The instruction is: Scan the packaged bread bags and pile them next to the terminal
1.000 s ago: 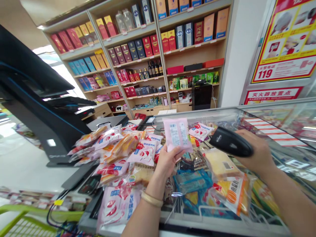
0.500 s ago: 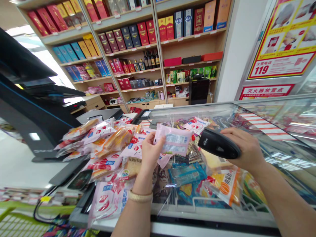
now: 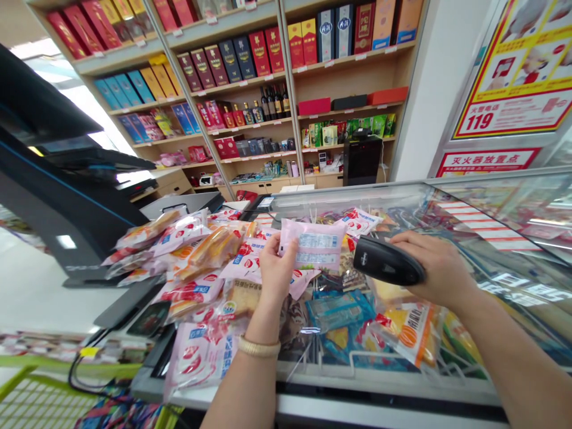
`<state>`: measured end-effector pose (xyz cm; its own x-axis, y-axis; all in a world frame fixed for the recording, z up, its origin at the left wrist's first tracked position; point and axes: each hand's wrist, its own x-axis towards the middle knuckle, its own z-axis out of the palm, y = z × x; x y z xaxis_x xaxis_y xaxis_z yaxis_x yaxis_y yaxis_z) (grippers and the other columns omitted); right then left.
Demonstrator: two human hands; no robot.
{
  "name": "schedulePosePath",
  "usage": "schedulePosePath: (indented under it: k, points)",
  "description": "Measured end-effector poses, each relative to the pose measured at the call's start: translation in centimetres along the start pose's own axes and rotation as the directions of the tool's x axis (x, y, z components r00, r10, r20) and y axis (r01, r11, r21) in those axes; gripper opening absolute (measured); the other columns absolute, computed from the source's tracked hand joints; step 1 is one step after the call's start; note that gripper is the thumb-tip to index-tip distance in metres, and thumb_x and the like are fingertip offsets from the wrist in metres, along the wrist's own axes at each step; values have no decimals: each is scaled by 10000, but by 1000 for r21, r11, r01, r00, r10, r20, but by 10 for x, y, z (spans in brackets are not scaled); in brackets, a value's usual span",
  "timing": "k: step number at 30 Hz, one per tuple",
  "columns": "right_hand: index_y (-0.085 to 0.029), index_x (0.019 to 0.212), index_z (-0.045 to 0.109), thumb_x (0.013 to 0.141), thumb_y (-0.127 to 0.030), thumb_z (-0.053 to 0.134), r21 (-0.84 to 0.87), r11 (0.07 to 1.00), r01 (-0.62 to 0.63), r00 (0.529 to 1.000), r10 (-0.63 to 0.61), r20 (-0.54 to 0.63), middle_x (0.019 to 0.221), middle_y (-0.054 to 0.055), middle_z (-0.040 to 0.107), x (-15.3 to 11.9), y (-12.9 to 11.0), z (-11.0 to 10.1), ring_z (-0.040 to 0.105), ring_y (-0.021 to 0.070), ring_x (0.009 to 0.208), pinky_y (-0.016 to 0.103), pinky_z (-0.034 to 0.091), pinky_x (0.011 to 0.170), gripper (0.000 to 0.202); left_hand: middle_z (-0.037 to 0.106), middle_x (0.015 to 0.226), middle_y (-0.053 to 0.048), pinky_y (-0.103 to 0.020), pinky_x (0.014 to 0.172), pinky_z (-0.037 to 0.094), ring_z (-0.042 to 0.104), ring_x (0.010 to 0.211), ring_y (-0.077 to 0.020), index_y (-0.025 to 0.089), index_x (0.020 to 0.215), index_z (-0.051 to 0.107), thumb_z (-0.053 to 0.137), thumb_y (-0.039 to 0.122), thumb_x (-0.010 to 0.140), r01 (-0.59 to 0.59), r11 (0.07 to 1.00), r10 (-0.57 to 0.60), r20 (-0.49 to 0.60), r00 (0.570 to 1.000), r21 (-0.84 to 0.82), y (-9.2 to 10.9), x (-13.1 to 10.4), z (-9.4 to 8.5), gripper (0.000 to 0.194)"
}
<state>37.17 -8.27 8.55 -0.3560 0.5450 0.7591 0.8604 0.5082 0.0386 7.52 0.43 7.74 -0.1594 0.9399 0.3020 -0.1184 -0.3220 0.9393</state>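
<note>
My left hand (image 3: 276,268) pinches the left end of a pink snack packet (image 3: 315,247), its printed label side facing me. In my right hand (image 3: 440,268) is a black barcode scanner (image 3: 388,262), its head pointing left at the packet, a small gap between them. Several more pink packets (image 3: 199,354) and clear-wrapped bread packs (image 3: 217,250) lie heaped to the left of my left hand. Below the scanner, an orange-and-white bread pack (image 3: 413,330) rests on the glass top, with a blue packet (image 3: 339,313) nearer the middle.
A glass-topped freezer (image 3: 322,381) spans the front. On the left stands a dark checkout machine (image 3: 67,214), with a green basket (image 3: 27,399) below it. Shelves of boxed bottles (image 3: 232,59) line the back wall, and a fire notice (image 3: 513,77) hangs at right.
The scanner has shifted slightly left, closer to the pink packet. My left hand still holds the packet, which is a little more level. The camera view has moved slightly.
</note>
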Motion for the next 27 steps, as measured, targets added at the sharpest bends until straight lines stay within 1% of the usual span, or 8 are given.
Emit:
schedulePosePath:
  k: [6,11,13,16,19,22,24,27]
  points:
    - [-216,1018,737,791,-273,637,32,998,-45,999,45,2,970,85,750,-1,0,2,704,206,813,309,522,683,255,764,858,-34,-273,712,545,682,764,-176,171,936,727,857,484,677,18,1000,-18,-15,1000,11,-1,1,-1,427]
    - [-229,990,701,804,-243,611,24,999,-30,999,30,-17,939,66,745,1,-2,1,701,198,774,310,517,660,207,762,875,-39,-281,720,547,680,770,-182,174,942,720,830,471,700,21,1000,-21,2,1000,11,-2,0,0,399]
    - [-237,999,676,810,-226,592,1,1000,-1,999,1,-46,952,66,746,0,0,0,711,205,785,315,521,662,207,756,865,-36,-278,730,547,679,781,-184,179,927,715,798,441,742,-24,998,24,-2,1000,55,-2,-2,1,331]
    - [-244,1033,646,825,-211,582,-37,999,35,997,-37,-74,981,72,747,-5,7,0,728,217,806,324,538,684,220,751,872,-33,-274,746,546,683,805,-188,194,935,708,736,386,811,-159,966,162,3,987,206,3,-7,1,230]
    - [-254,1021,632,831,-240,607,-62,997,53,993,-59,-100,939,70,747,-9,16,3,725,218,745,334,545,657,192,772,950,-53,-293,807,555,706,878,-206,209,997,717,689,350,873,-362,833,365,77,928,418,20,-8,-11,189]
    - [-273,1011,622,796,-249,625,-75,996,41,990,-51,-130,919,66,753,-9,20,4,727,231,729,348,548,637,216,790,1034,-82,-318,905,555,725,989,-230,219,1040,732,646,347,929,-526,600,521,204,829,603,43,-1,-38,190]
    - [-266,1021,604,807,-248,613,-101,991,84,985,-98,-144,901,70,746,-7,20,4,722,224,716,341,538,606,215,796,1088,-90,-313,923,555,734,1036,-233,232,1067,743,610,336,964,-574,438,530,317,786,692,55,6,-62,198]
    - [-249,1033,588,841,-255,596,-137,978,158,972,-178,-155,869,75,735,-3,20,3,709,207,695,322,529,584,193,800,1175,-90,-318,923,574,754,1052,-231,249,1091,756,579,253,974,-633,222,390,527,755,742,62,18,-100,212]
